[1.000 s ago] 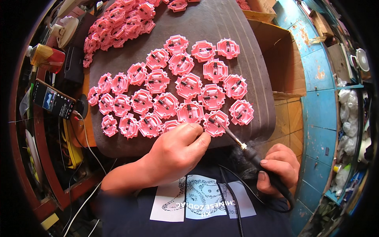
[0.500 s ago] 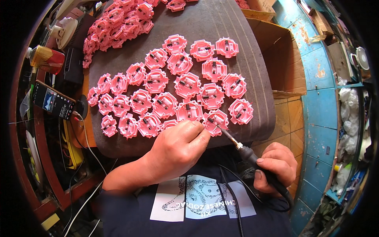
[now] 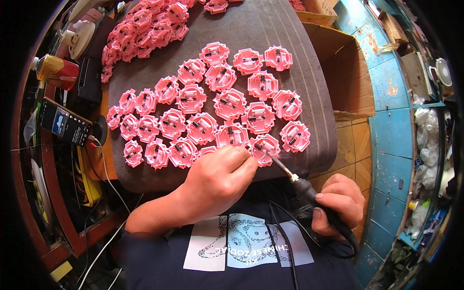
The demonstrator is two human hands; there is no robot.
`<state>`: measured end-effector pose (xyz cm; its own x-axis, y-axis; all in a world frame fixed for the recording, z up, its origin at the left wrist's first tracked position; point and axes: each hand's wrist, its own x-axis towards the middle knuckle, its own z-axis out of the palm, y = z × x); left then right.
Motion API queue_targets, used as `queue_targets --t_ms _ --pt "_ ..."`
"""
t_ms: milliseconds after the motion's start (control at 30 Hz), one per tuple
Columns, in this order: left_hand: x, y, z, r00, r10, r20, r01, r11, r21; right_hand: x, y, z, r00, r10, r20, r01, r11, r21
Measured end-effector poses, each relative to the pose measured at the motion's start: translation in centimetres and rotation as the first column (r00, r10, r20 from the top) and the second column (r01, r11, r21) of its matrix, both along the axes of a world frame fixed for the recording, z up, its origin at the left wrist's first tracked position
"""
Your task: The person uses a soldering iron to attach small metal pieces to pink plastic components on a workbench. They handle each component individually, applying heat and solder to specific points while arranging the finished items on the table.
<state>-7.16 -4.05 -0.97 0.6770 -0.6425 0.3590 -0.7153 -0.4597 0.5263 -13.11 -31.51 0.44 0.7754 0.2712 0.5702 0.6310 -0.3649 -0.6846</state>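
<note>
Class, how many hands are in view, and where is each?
2: the right hand, lower right, holding the iron; the left hand, lower middle, beside a pink part by the iron's tip. No other hand shows.

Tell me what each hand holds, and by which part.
The right hand holds the soldering iron by its black handle. Whether the left hand holds anything cannot be told.

Right fingers (image 3: 332, 198) gripping soldering iron (image 3: 304, 188), angled into pink housing (image 3: 263, 151); left fingers (image 3: 245, 172) beside it
</note>
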Motion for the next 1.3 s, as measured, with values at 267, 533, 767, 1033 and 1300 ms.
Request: queue_targets --t_ms 267,533,767,1033,1300 --pt "-0.8 1.5 1.2 0.996 0.081 -0.024 -0.082 0.995 -0.058 0.1 -0.1 0.2 1.0 -0.012 0.006 0.011 1.0 0.004" --pt "-0.6 3.4 1.7 0.988 0.151 0.036 -0.151 0.989 -0.008 1.2 1.1 0.0 0.999 0.051 0.005 -0.051 0.998 0.025" --pt "-0.1 3.9 0.7 0.987 0.155 0.034 -0.155 0.988 -0.015 2.1 2.3 -0.6 0.994 0.111 -0.004 -0.111 0.993 0.027" --pt "0.3 4.2 0.6 0.986 0.16 0.05 -0.161 0.987 0.018 3.2 3.0 -0.2 0.983 0.18 -0.031 -0.18 0.984 0.01" --pt "0.6 4.2 0.2 0.985 0.162 0.058 -0.163 0.987 0.008 3.4 3.9 -0.8 0.988 0.152 -0.031 -0.151 0.988 0.022"
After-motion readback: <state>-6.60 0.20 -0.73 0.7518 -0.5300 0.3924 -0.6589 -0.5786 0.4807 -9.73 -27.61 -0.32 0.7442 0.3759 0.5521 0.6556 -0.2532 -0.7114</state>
